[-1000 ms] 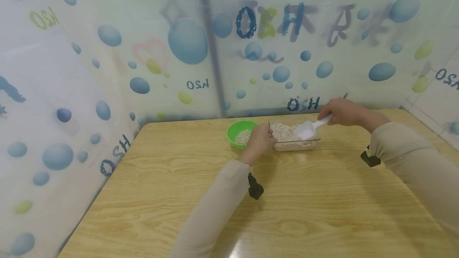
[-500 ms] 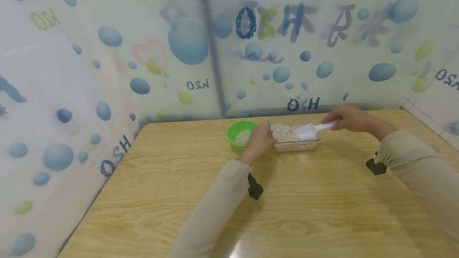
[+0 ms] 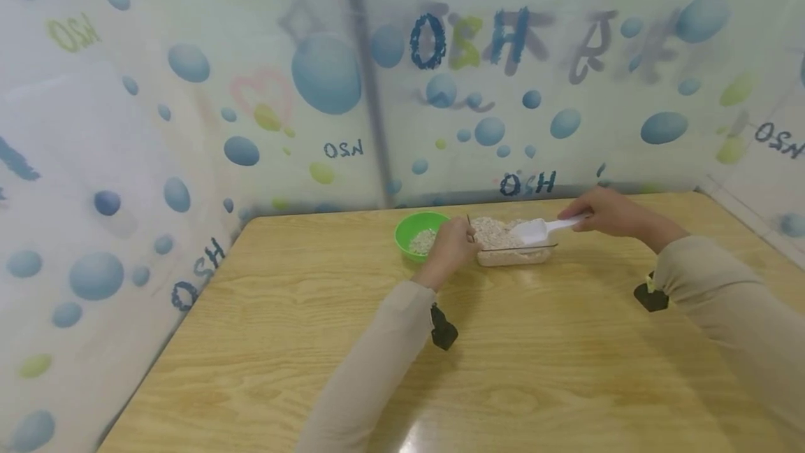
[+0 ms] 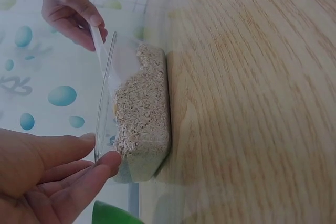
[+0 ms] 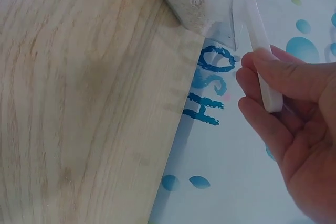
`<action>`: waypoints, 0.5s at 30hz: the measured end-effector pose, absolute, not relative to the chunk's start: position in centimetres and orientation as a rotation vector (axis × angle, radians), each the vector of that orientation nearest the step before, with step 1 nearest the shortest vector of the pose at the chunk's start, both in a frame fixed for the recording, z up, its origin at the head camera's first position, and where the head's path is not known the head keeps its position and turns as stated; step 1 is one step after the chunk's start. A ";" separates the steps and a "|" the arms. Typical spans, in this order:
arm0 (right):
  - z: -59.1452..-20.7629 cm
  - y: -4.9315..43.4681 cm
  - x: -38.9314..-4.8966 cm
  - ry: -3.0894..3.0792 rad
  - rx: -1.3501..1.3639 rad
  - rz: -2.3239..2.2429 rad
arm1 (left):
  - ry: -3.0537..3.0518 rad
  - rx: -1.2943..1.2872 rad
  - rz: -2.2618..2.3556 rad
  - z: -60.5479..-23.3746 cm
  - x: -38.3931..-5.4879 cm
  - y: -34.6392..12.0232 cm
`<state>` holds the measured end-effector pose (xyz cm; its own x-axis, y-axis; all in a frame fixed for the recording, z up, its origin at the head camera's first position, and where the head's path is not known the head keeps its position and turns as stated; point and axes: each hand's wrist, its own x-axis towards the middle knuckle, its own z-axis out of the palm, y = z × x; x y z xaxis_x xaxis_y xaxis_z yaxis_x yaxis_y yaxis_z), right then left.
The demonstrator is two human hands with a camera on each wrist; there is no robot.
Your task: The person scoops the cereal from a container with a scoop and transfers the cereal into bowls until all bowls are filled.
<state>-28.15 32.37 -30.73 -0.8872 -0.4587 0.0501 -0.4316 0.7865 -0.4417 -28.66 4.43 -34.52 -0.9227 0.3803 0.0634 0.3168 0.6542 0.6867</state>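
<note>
A clear rectangular container [image 4: 163, 148] filled with oat flakes [image 4: 140, 103] stands near the back of the table. My left hand [image 3: 449, 249] pinches its rim at the left end between thumb and fingertips. In my right hand [image 3: 613, 212] is a white scoop [image 3: 533, 231], gripped by its handle between thumb and fingers. The scoop's bowl lies low in the oats at the container's right side, tilted down to the left. Just left of the container sits a green bowl [image 3: 405, 231] with some oat flakes [image 3: 423, 241] in it, partly hidden behind my left hand.
The wooden table [image 3: 503, 355] spreads out in front of both arms. A patterned curtain wall [image 3: 409, 124] rises right behind its back edge and along both sides. A dark wrist device [image 3: 444, 328] hangs under the left sleeve.
My right hand has moved lower and slightly right, laying the scoop flatter and deeper in the oats. My left hand keeps its hold on the container's rim.
</note>
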 end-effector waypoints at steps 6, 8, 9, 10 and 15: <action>-30.7 31.7 -28.1 2.891 -0.740 -0.650 | 2.772 0.573 1.123 -34.4 -28.7 4.3; -30.6 31.5 -28.1 2.891 -0.749 -0.631 | 2.775 0.563 1.119 -34.4 -28.7 4.3; -30.7 31.4 -28.2 2.894 -0.749 -0.618 | 2.774 0.561 1.119 -34.4 -28.8 4.3; -30.7 31.4 -28.2 2.894 -0.748 -0.610 | 2.773 0.558 1.118 -34.3 -28.8 4.3; -31.2 31.6 -28.0 2.899 -0.736 -0.623 | 2.780 0.580 1.106 -34.5 -28.9 4.4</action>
